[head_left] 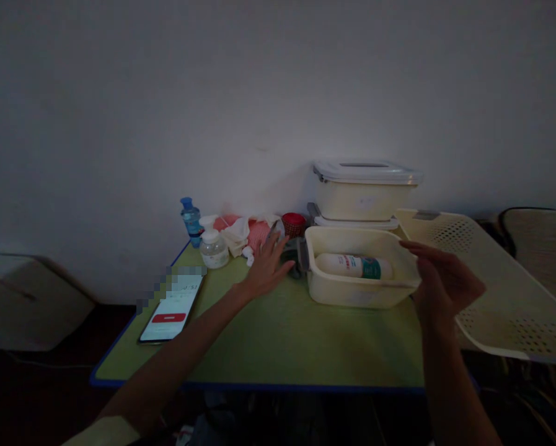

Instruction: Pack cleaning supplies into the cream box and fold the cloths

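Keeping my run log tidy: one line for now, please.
left hand: open, near cloths | right hand: at box | bottle: lying in box | phone: on table

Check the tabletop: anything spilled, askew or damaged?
No spill or damage shows. Mildly untidy: the white bottle lies on its side in the open bin rather than upright, and the cloths sit crumpled.

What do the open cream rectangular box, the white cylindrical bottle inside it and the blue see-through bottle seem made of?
The box: probably satin moulded plastic, from its smooth walls and rounded corners. The white bottle: likely smooth plastic, by its even, opaque surface; coated metal is possible. The blue bottle: translucent, probably plastic, though glass isn't ruled out.
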Tool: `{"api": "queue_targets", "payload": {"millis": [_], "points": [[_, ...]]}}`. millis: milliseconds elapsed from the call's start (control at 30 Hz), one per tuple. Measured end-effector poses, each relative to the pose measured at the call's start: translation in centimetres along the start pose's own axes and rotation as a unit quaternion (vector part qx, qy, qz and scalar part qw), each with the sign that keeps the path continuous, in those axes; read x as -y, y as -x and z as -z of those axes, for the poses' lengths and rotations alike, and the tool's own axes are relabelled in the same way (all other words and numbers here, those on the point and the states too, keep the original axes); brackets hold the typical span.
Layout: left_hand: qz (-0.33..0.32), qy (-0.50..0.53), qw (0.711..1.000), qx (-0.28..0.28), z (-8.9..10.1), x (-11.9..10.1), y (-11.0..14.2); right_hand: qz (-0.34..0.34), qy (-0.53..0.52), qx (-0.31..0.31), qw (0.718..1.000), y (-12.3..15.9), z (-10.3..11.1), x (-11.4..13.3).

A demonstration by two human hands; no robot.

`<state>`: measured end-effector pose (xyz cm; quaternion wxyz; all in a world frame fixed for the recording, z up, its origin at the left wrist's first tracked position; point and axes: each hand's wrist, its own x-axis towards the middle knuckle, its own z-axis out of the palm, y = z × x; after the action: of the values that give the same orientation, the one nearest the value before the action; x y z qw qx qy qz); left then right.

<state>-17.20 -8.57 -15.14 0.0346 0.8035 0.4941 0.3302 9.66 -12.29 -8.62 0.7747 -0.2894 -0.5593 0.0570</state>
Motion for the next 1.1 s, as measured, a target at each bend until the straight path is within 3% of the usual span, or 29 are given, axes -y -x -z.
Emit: {"api": "queue_targets", "payload": {"millis": [133,233,400,533,600,800,1100], "points": [[0.116,0.002,0.991,-0.061,-1.6,4.3,1.7,0.063,0.014,0.226,0.972,2.3,-2.7,2.4],[0.131,-0.017,0.99,-0.052,-2.7,6.4,2.9,0.098,-0.022,0.367,0.925,3.9,-5.4,3.2],[0.103,-0.011,0.993,-0.06,-3.3,7.4,3.5,0.059,0.017,0.509,0.859,7.0,-9.9,2.7],[0.167,0.031,0.974,-0.147,-2.7,7.3,3.2,0.047,0.089,0.606,0.789,9.6,-12.5,1.0],[0.197,0.045,0.963,-0.176,-2.4,7.4,3.1,0.036,0.108,0.631,0.767,10.7,-13.3,-0.3],[0.211,0.095,0.956,-0.181,-2.6,8.3,3.1,-0.028,0.146,0.615,0.774,13.0,-13.5,-3.8],[0.216,0.117,0.932,-0.267,-2.3,7.8,3.0,-0.022,0.139,0.624,0.769,13.3,-13.2,-3.9]]}}
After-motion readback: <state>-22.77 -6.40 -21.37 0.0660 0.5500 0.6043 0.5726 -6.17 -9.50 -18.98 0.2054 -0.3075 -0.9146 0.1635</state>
